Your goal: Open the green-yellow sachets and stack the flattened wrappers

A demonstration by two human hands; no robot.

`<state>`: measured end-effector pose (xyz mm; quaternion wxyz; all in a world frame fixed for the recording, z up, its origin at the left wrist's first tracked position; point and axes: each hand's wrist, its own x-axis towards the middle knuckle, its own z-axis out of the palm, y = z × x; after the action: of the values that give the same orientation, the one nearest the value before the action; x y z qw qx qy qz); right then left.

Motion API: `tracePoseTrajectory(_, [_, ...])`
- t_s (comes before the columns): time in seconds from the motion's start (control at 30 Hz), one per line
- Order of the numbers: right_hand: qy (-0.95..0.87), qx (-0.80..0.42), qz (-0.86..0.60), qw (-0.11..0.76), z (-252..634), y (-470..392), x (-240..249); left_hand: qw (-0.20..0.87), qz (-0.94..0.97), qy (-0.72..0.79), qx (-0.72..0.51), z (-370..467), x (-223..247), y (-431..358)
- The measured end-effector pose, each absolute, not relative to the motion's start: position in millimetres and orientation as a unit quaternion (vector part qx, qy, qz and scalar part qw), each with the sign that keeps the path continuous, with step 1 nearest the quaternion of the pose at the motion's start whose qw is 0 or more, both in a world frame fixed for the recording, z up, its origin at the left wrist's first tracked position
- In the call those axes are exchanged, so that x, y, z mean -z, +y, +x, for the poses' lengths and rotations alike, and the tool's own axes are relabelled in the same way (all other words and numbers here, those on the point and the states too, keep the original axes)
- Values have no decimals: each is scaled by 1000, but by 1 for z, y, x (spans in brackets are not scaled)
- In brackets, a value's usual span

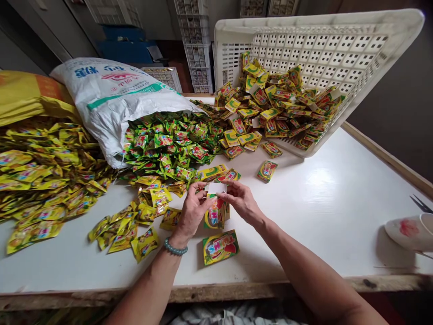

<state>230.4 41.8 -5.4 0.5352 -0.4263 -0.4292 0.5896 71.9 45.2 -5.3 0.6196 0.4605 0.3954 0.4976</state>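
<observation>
Between my hands a small printed candy box (215, 213) in yellow, green and red has its white end flap (216, 188) raised. My left hand (195, 208) pinches the box's left side near the flap, a beaded bracelet on its wrist. My right hand (241, 201) grips the flap end from the right, fingers and thumb closed on it. Just below lies another candy box (221, 248), flat on the table. Past my fingertips are further boxes (211, 172). Left of my left hand lie loose yellow sachets (145, 243).
A white plastic basket (320, 34) on its side spills many boxes (270, 101). A white woven sack (101, 97) spills green sachets (176, 140); a yellow bag (30, 97) and yellow sachets (43, 171) lie left. A cup (407, 231) and dark pointed tool (421, 204) are right.
</observation>
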Motion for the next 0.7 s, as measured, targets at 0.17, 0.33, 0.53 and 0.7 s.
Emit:
tracePoseTrajectory(0.17, [-346,-598,-424,586,230,42,-7,668,449,382,-454,70,5,45])
tracePoseTrajectory(0.33, [-325,-601,-412,603,233,44,-5,624,465,385,-496,67,7,46])
tracePoseTrajectory(0.53, [-565,-404,-456,557,237,40,-3,535,544,408,-501,67,9,44])
tracePoseTrajectory(0.7, [-680,-317,-468,468,236,38,3,477,583,427,-500,64,11,43])
